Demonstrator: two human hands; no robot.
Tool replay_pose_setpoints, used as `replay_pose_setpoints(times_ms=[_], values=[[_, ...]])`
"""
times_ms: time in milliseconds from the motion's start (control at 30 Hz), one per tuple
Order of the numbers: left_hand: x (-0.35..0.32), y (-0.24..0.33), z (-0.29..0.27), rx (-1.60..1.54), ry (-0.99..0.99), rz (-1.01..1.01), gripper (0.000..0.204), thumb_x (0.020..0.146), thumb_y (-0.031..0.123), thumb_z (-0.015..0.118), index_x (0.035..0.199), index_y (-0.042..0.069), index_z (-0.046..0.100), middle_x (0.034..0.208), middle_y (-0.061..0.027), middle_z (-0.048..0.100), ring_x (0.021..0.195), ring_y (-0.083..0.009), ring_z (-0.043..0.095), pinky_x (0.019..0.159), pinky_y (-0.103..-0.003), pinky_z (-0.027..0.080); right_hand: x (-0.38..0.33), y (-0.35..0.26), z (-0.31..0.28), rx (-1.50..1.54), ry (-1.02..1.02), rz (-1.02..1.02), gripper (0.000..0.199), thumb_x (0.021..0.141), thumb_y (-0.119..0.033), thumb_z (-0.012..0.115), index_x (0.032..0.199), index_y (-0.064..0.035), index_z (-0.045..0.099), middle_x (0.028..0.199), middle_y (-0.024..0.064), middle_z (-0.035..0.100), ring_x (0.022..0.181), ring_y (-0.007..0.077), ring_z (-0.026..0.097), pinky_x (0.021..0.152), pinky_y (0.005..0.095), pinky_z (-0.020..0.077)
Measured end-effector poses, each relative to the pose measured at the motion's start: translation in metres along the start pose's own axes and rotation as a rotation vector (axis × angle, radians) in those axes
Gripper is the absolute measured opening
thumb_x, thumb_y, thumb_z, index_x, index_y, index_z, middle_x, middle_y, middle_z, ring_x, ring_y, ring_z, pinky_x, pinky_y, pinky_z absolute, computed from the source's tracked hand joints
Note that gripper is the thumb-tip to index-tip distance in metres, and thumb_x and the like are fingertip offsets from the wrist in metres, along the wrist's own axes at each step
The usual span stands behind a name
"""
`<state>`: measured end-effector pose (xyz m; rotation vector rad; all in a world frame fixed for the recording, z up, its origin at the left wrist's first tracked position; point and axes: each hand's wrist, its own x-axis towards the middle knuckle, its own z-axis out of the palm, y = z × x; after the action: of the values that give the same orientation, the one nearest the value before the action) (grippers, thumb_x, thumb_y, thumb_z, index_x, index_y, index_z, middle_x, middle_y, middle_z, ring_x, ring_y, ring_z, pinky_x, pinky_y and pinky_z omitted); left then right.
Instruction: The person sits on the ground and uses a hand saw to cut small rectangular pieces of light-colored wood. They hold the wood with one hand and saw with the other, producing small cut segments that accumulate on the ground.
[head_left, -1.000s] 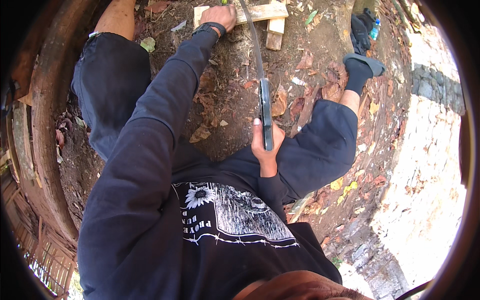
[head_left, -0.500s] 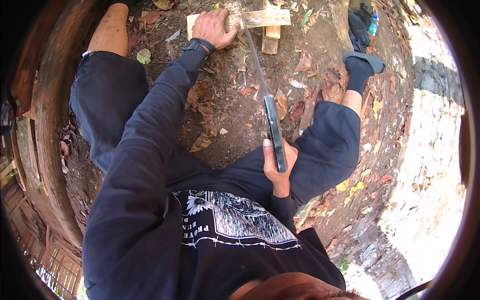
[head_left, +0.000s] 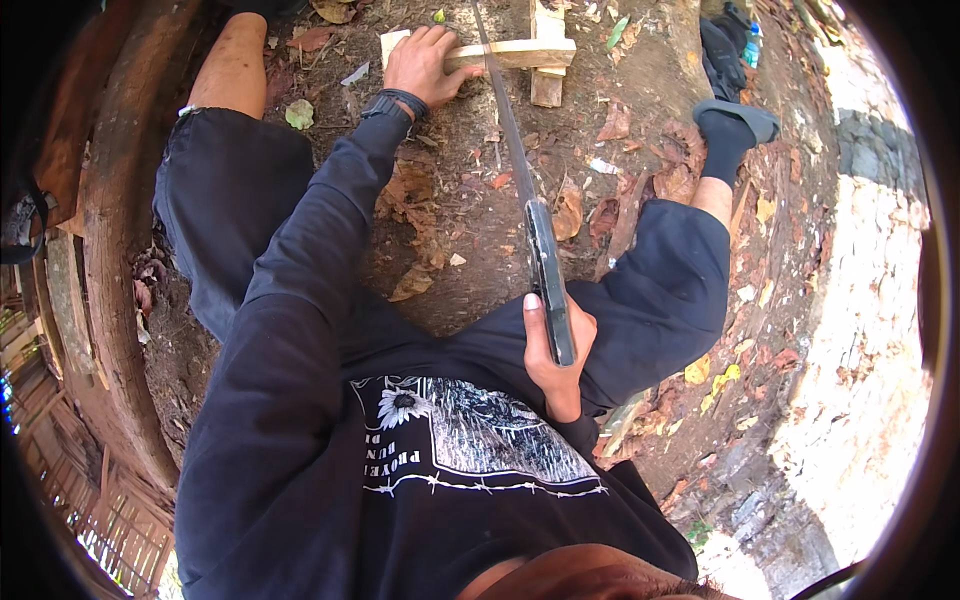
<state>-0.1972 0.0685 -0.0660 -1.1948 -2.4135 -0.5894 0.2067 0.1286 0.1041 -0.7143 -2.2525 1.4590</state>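
Lying near the far edge of the ground (head_left: pixel 470 290), a pale wooden strip (head_left: pixel 520 53) runs roughly left to right, its right portion crossing over a 2nd, shorter wooden piece (head_left: pixel 547 90) set nearly at right angles to it. The left hand (head_left: pixel 422 68) rests back upward on the strip's left portion, fingers spread and unclenched, thumb stretched rightward; whether the fingertips curl round the wood cannot be told. The right hand (head_left: pixel 543 358), nearer the body, is closed around the black handle (head_left: pixel 547 270) of a long-bladed tool. The narrow blade (head_left: pixel 512 130) slants away and slightly left, passing across the strip just right of the left hand; contact with the wood is not distinguishable. Brown, uneven earth forms the surface, scattered with dry leaves (head_left: pixel 569 210) and pale chips. Along the ground's left edge runs a stout, bowed log (head_left: pixel 115 300); toward the near left corner stands a slatted panel (head_left: pixel 105 520). At the right edge, a sunlit, stone-like surface (head_left: pixel 860 330) is largely washed out, with a grey, shaded band (head_left: pixel 880 165) across it. Near the far right corner sit a dark bundle (head_left: pixel 722 60) and a bluish bottle (head_left: pixel 752 48). 2 legs in dark shorts (head_left: pixel 235 190) flank the bare earth.
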Motion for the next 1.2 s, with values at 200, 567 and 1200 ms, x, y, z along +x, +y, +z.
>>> replay_pose_setpoints(times_ms=[200,567,1200], values=[[0.012,-0.01,-0.003,-0.018,-0.43,-0.084,0.073,0.096,0.066,0.074,0.134,0.003,0.071,0.098,-0.0159,0.079,0.087,-0.0332,0.077,0.077,-0.048,0.063,-0.006,0.001,-0.005,-0.015,-0.034,-0.006,0.02,0.1,-0.008,0.076,0.086,0.0025,0.065,0.059,0.0025,0.049,0.051,0.0088,0.045,0.051,0.0312,0.0372],[0.013,-0.01,-0.005,-0.03,-0.468,-0.071,0.064,0.102,0.058,0.068,0.141,0.007,0.069,0.089,-0.0211,0.08,0.078,-0.0352,0.079,0.075,-0.048,0.066,0.0,-0.023,0.006,0.03,-0.014,-0.006,0.015,0.099,-0.006,0.076,0.09,0.0028,0.069,0.059,0.0044,0.051,0.052,0.0089,0.046,0.052,0.0311,0.039],[0.071,-0.016,0.012,-0.104,-0.531,-0.125,0.042,0.098,0.03,0.075,0.135,0.01,0.076,0.101,-0.0226,0.08,0.095,-0.0396,0.077,0.088,-0.051,0.061,0.03,0.032,-0.006,0.012,-0.017,-0.049,0.015,0.099,-0.008,0.077,0.101,0.0061,0.073,0.066,0.0034,0.058,0.057,0.0097,0.053,0.056,0.0306,0.0432]])
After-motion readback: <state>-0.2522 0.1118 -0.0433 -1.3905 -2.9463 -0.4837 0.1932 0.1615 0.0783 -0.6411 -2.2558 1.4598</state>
